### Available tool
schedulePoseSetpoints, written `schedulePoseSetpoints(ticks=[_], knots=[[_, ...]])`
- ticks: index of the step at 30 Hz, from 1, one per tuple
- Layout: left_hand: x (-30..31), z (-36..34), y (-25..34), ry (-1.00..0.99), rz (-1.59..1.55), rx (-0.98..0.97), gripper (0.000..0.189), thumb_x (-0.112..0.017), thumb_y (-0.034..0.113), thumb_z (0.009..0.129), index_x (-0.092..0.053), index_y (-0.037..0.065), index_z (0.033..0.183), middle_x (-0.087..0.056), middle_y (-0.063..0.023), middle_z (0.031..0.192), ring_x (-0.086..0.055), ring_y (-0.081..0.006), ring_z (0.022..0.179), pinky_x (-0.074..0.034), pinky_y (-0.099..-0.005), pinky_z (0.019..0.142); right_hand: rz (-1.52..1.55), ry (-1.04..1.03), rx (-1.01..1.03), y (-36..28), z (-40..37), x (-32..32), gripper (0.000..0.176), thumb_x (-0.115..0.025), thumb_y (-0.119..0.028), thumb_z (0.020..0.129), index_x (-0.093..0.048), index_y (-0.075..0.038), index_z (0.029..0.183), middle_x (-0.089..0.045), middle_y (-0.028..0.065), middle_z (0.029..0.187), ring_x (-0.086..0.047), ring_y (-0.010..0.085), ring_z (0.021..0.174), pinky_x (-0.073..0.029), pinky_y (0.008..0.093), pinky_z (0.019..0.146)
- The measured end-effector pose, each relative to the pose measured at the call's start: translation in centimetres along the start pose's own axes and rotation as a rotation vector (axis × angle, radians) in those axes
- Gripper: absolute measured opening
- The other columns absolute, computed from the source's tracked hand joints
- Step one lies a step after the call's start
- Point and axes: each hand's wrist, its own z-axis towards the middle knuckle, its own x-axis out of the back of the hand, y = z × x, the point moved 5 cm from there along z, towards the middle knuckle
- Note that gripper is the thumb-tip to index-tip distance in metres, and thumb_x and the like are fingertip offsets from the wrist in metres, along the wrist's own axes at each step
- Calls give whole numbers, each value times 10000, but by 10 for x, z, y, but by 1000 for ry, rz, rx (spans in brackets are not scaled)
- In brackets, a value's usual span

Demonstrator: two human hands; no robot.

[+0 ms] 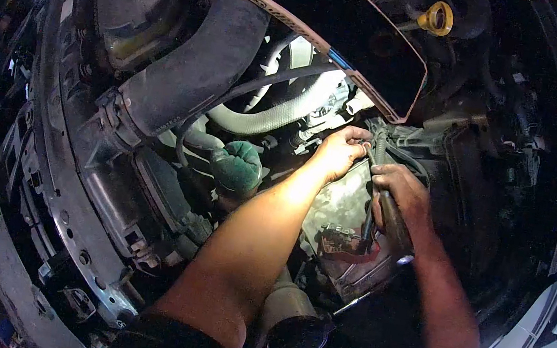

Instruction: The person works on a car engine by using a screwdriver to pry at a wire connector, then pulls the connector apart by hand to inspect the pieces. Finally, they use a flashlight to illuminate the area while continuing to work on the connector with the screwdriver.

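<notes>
Both arms reach into a dark engine bay. My left hand (342,154) is closed near a thin cable or fitting beside a corrugated tube (381,149); what its fingertips pinch is too small to name. Just right of it, my right hand (401,197) is wrapped round a dark tool handle (393,222), whose tip points up towards the left fingertips. Below the hands sits a dusty battery-like box (337,214) with a red part (346,246) at its lower end.
A phone in a pinkish case (417,72) lies above the hands, its light shining on them. A yellow funnel (437,18) stands at the upper right. Left of my forearm are a green-topped cap (237,166) and a wide black air duct (199,56).
</notes>
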Motion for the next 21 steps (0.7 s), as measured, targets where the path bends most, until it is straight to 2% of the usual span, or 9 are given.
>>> schedulePoseSetpoints(ticks=[3,8,12,15,18,21], knots=[[2,6,-8,5,18,-16,368,-672,95,868,-648,32,1230,-674,-68,971,-610,-143,879,-493,-278,825,13,-33,-27,0,0,0,322,-709,21,738,-588,-42,1030,-649,187,1105,-643,364,1079,-512,410,938],[2,2,-4,24,75,-18,346,-668,109,863,-662,48,1204,-676,-65,958,-614,-139,880,-494,-279,830,-48,-120,-24,6,-3,-4,204,-592,-42,853,-602,-42,1057,-634,195,1151,-618,361,1133,-478,409,993],[3,2,-3,32,99,-17,347,-650,103,848,-665,50,1191,-685,-74,966,-623,-143,892,-497,-281,837,-33,-117,-40,6,-5,-6,210,-507,-69,904,-609,-44,1086,-627,196,1180,-609,354,1154,-460,404,1021],[4,1,-1,34,140,-11,344,-642,104,842,-664,46,1181,-690,-77,970,-630,-145,899,-499,-285,844,26,-72,-86,7,-5,-6,204,-522,-46,893,-609,-48,1078,-631,193,1178,-614,348,1151,-471,400,1006],[3,-4,6,26,140,18,328,-640,100,843,-666,46,1165,-691,-76,964,-631,-144,899,-501,-287,845,-17,-6,-98,4,-1,-4,197,-595,-35,849,-604,-49,1045,-650,185,1117,-650,346,1077,-510,401,942],[1,-8,12,9,108,25,313,-641,92,845,-668,50,1154,-691,-76,960,-632,-146,894,-503,-286,841,-41,128,-74,4,6,3,184,-670,-15,787,-608,-28,960,-700,174,1002,-697,322,937,-550,397,851]])
